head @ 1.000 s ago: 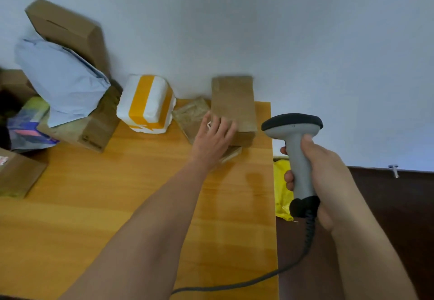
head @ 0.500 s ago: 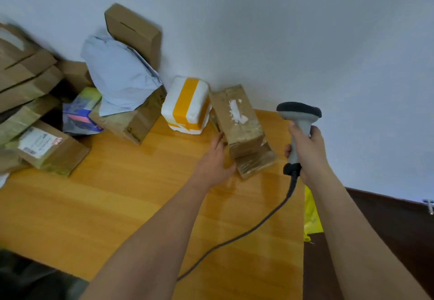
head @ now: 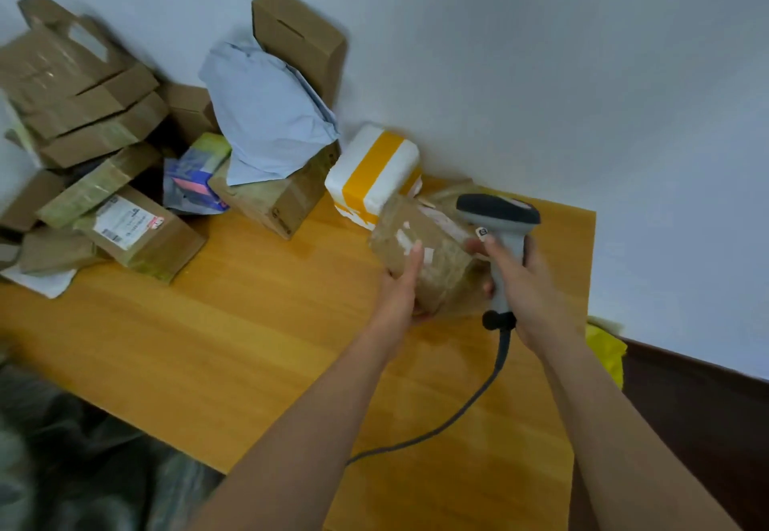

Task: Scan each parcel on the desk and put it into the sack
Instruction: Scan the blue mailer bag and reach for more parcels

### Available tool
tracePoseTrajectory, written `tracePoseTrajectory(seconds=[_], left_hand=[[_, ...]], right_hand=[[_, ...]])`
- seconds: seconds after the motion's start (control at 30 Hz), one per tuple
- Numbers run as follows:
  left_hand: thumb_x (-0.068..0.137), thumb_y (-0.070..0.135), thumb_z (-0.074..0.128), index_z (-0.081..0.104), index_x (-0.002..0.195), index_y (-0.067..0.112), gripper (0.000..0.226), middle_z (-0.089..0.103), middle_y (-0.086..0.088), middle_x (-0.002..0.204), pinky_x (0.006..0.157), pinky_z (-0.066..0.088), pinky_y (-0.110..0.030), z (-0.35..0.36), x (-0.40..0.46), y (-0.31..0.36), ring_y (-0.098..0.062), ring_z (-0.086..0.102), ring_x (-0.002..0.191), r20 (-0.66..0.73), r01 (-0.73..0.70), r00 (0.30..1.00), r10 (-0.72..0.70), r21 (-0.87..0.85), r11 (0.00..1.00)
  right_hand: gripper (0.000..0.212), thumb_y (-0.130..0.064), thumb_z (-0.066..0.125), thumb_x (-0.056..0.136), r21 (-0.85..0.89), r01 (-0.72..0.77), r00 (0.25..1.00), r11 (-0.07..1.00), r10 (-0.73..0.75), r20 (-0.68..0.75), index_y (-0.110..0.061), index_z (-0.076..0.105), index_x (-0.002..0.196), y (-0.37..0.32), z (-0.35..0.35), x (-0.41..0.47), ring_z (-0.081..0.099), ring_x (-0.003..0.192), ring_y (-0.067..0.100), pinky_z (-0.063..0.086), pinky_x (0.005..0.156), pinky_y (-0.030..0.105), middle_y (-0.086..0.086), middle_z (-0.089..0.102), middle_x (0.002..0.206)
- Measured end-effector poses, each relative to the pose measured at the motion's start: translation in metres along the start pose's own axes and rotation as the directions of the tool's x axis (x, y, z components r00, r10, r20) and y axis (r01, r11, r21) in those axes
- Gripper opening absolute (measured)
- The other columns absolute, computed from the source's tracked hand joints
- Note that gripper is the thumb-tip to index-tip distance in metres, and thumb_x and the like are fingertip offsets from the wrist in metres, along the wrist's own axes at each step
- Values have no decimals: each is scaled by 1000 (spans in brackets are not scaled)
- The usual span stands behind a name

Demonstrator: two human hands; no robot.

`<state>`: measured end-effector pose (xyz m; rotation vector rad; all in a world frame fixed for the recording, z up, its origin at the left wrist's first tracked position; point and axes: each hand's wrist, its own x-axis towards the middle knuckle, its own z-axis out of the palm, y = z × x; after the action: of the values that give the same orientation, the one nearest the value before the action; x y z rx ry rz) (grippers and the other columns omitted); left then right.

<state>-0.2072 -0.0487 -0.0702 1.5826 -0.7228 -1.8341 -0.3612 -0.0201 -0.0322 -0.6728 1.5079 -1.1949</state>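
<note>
Scan step: left hand (head: 401,289) has fingers wrapped around a brown tape-wrapped cardboard parcel (head: 428,260), lifted off the orange wooden desk (head: 249,343) at its far right corner. Right hand (head: 526,293) is clenched on the grey handheld barcode scanner (head: 499,231), head just beside the parcel. Next, probably: turn the label to the scanner, then drop it in the yellow sack (head: 605,349) off the desk's right edge.

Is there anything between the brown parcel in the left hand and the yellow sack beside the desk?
Only the right hand holding the scanner is on that side of the brown parcel. Beyond it, nothing visible blocks the yellow sack.
</note>
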Motion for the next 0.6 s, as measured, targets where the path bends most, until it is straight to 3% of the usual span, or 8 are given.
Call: tracePoseTrajectory(seconds=[0.13, 0.23, 0.3, 0.37, 0.47, 0.5, 0.6], left_hand=[[50, 74, 76, 14, 150, 35, 123, 42, -6, 145, 86, 56, -50, -45, -25, -34, -33, 53, 122, -46, 149, 986, -157, -151, 977], [58, 58, 82, 0, 153, 32, 128, 37, -9, 148, 89, 55, -49, -74, -33, -46, -33, 48, 126, -133, 176, 970, -204, -194, 965], [66, 50, 81, 11, 154, 27, 115, 44, -10, 143, 80, 57, -44, -94, -37, -48, -29, 49, 124, -177, 169, 962, -207, -210, 963], [57, 53, 77, 30, 149, 22, 107, 53, -8, 134, 69, 57, -37, -113, -41, -50, -25, 53, 119, -203, 154, 958, -201, -228, 962], [71, 50, 71, 48, 137, 20, 76, 57, -8, 129, 75, 55, -39, -138, -49, -53, -23, 54, 115, -234, 129, 950, -206, -304, 944], [72, 52, 72, 48, 136, 21, 75, 57, -8, 130, 79, 53, -41, -145, -51, -55, -23, 54, 115, -235, 130, 949, -208, -311, 942], [62, 57, 83, 32, 148, 23, 106, 52, -5, 139, 93, 50, -48, -157, -57, -54, -26, 50, 124, -233, 153, 946, -226, -296, 943]], right_hand=[[27, -33, 59, 98, -77, -73, 978, 994, 86, 188, -27, 52, 124, 10, 37, -29, 52, 53, 13, 48, 53, 27, -2, 76, 102], [24, -32, 61, 96, -45, -134, 966, 990, 141, 218, -23, 57, 119, 16, 61, -41, 51, 53, 15, 48, 52, 28, 2, 76, 102], [21, -33, 61, 97, -46, -142, 967, 989, 149, 207, -24, 58, 116, 18, 71, -46, 53, 54, 15, 48, 52, 30, 4, 73, 104], [22, -38, 58, 98, -107, -143, 966, 984, 162, 200, -23, 58, 114, 14, 78, -49, 56, 55, 14, 49, 56, 32, 6, 68, 105], [27, -44, 53, 99, -175, -179, 958, 968, 212, 192, -20, 59, 108, 1, 87, -53, 58, 54, 11, 50, 58, 32, 9, 61, 100], [30, -45, 51, 99, -186, -206, 951, 961, 242, 193, -18, 59, 108, -4, 91, -55, 59, 54, 11, 50, 56, 30, 11, 60, 100], [36, -43, 45, 102, -219, -276, 926, 936, 320, 200, -14, 58, 119, -23, 103, -65, 59, 56, 12, 49, 52, 27, 11, 58, 97]])
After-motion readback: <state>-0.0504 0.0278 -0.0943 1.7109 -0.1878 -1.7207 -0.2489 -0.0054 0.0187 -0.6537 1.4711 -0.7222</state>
